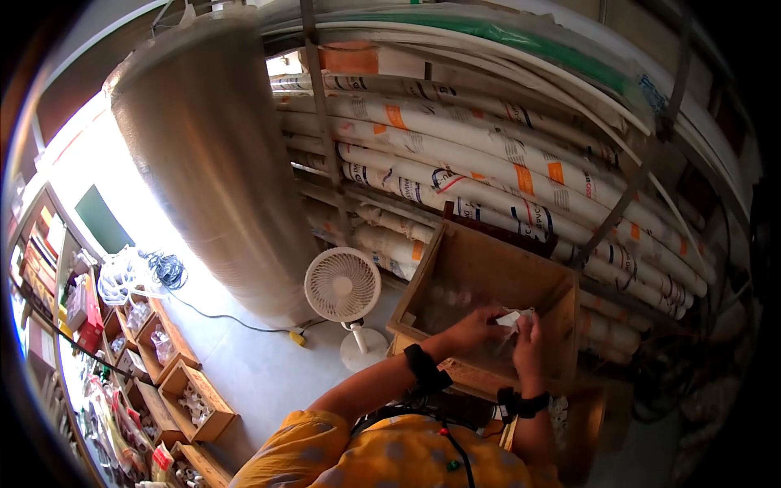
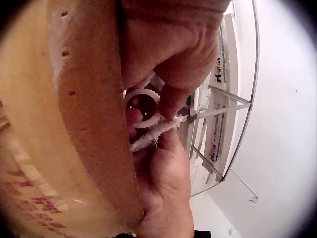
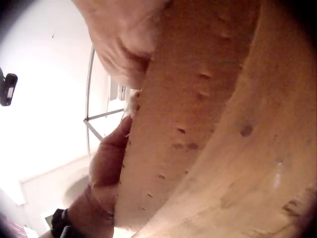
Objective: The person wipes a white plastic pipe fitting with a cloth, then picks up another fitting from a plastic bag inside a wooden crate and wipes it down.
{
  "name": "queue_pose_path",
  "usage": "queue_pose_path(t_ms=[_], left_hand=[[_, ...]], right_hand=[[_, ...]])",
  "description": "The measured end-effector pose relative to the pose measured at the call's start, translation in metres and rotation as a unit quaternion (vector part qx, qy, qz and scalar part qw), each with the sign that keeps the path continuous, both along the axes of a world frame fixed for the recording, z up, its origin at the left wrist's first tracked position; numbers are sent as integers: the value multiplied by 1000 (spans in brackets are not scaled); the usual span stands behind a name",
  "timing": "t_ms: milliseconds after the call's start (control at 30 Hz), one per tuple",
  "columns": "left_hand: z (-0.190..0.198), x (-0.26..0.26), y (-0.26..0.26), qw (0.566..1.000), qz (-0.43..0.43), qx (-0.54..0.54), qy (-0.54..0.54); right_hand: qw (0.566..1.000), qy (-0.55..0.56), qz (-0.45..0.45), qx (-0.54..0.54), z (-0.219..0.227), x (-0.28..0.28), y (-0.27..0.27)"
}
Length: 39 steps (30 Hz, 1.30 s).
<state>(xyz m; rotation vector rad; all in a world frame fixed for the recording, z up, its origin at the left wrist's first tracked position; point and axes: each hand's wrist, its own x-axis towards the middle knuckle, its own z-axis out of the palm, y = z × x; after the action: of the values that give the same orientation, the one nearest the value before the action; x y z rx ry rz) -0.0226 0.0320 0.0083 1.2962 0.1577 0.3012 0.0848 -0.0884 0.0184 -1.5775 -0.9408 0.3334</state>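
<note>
Both hands meet over the near side of a wooden box [image 1: 561, 325], fingers bent close together. My left hand [image 1: 480, 329] grips a white ring-shaped pipe fitting [image 2: 143, 92], its round opening visible in the left wrist view. My right hand [image 1: 529, 350] pinches a frayed white cloth [image 2: 157, 134] against the fitting. From the head view, the white cloth and fitting blend into one small bundle between the fingertips. The box wall [image 3: 183, 124] covers part of both hands in the right wrist view.
Long white pipes [image 1: 488, 175] lie stacked on a metal rack behind the box. A white fan [image 1: 342, 285] stands to its left, near a tall wrapped roll [image 1: 211, 163]. Wooden bins [image 1: 220, 419] of small parts line the lower left. A cable [image 1: 244, 328] crosses the floor.
</note>
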Motion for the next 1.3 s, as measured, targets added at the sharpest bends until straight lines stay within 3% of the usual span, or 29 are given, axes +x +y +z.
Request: queue_pose_path(t_ms=[100, 300, 400, 467, 533, 667, 933, 1167, 1300], left_hand=[[15, -6, -3, 999, -13, -39, 36], [7, -5, -2, 998, -15, -35, 43], [15, -8, -5, 1000, 20, -8, 22], [16, -8, -5, 999, 35, -3, 15], [9, -6, -5, 999, 37, -16, 15], [15, -7, -4, 998, 31, 32, 37], [20, -5, -9, 998, 37, 28, 45], [23, -5, -10, 995, 81, 49, 25], [19, -5, -10, 994, 86, 70, 18]], right_hand=[[996, 62, 17, 69, -8, 8, 3], [997, 64, 41, 24, -5, 10, -2], [1000, 14, 25, 11, 15, -6, -5], [998, -11, 22, 51, 14, -9, -2], [995, 34, 55, 72, -5, 3, 4], [997, -49, 4, 55, -10, 6, 3], [992, 85, 1, 89, -6, 11, -1], [997, 24, 50, 61, 5, 1, -1], [998, 23, 29, 42, -2, 4, -1]])
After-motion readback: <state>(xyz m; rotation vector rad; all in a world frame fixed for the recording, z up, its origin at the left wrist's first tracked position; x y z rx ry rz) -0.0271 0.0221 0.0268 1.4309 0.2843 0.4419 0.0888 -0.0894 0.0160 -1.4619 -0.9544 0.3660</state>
